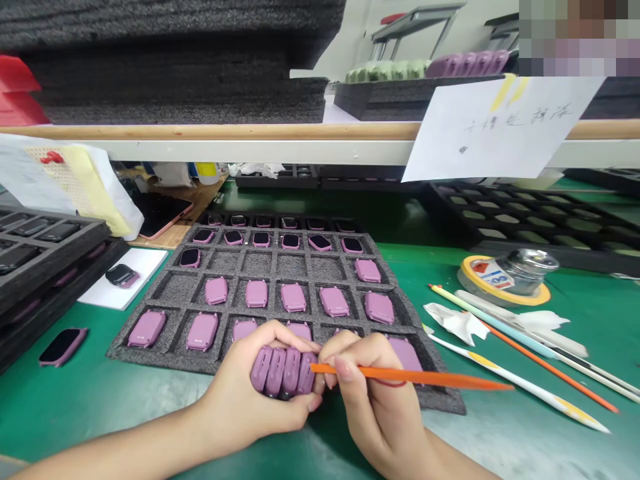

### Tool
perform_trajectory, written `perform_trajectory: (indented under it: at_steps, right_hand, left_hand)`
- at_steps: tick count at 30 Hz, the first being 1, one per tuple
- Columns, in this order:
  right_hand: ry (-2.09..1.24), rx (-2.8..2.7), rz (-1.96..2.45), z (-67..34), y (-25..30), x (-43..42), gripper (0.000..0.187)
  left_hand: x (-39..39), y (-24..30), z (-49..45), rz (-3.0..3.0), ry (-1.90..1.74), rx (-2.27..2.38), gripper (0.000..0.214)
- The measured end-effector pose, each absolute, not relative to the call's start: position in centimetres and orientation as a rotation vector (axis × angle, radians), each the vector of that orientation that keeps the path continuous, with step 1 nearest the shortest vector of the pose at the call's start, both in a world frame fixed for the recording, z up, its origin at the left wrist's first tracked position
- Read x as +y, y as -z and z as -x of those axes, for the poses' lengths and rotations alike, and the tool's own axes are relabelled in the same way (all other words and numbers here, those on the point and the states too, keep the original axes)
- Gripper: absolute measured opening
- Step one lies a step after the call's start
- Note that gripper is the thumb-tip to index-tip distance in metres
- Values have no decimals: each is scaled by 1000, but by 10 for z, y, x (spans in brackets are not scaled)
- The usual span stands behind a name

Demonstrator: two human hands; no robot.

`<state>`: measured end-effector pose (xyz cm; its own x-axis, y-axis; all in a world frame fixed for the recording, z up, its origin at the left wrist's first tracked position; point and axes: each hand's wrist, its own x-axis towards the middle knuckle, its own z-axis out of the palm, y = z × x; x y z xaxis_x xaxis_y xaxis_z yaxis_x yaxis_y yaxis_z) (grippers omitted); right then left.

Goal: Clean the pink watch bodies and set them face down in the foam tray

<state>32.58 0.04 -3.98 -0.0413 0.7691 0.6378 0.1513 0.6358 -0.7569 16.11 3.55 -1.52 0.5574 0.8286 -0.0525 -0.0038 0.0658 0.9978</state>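
Note:
My left hand (245,393) grips several purple smartwatch-like devices (283,372), held side by side in a row. My right hand (370,393) pinches a thin orange plastic stick (425,377), and its near end sits against the row of devices. Both hands are over the front edge of a dark grey foam tray (255,263). In its compartments lie several more purple devices (293,298), some with the back up and some with a black screen up. My hands hide part of the tray's front row.
A green mat covers the bench. To the right are a yellow tape roll, a glass jar, tissue and long sticks. To the left are a black tray of devices and a device on white paper. A shelf with foam stacks and a hanging paper note runs overhead.

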Motion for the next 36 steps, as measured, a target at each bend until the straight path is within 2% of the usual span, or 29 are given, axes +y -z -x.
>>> perform_trajectory:
  at_steps: [17,36]
  right_hand:
    - [-631,-1533,850,-326,37,1,23]
    - [-596,-1587,859,-327,38,1,21]
  left_hand:
    - [34,19,-161,-1333,-743,708,34]
    - [34,21,-161,-1325,-742,710,33]
